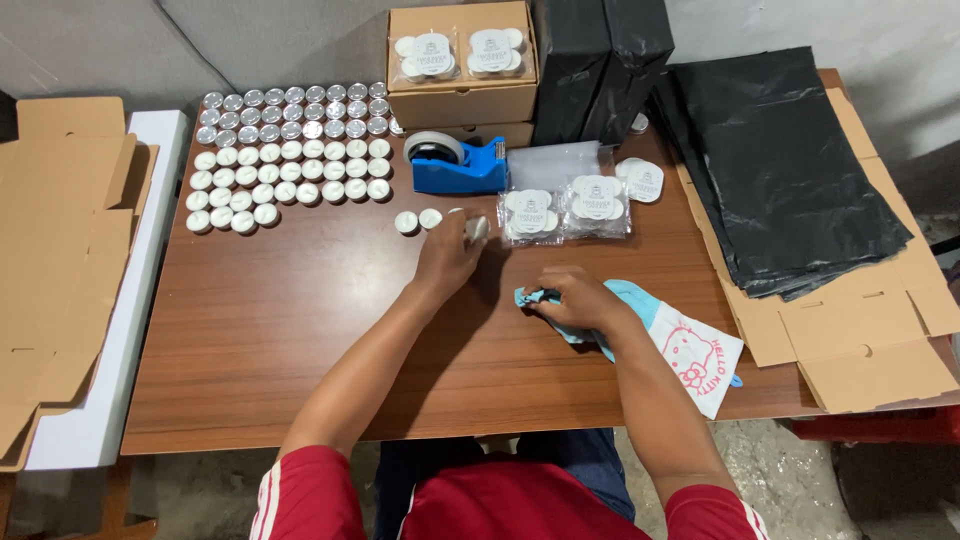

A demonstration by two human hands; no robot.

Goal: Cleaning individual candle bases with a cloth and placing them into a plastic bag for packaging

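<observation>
Just in front of the blue tape dispenser [458,165], the left hand [447,255] pinches a tealight candle [477,228]; the right hand [572,298], nearer the person, clutches a light-blue cloth [640,305] on the surface [300,340].

Brown wood-grain surface [300,330]. White little candles [290,170] in silver cups, upper left of the frame. Blue tape holder [462,170] in the upper middle, with a grey roll. Light blue cloth [620,300] under the right hand [575,298], white at one end with a pink cartoon cat. Black plastic bags [780,170] at the upper right. Tan cardboard box [460,95] at the top. Flat tan cardboard [60,240] at the left. Red shirt [500,505] with white stripes at the bottom.
</observation>
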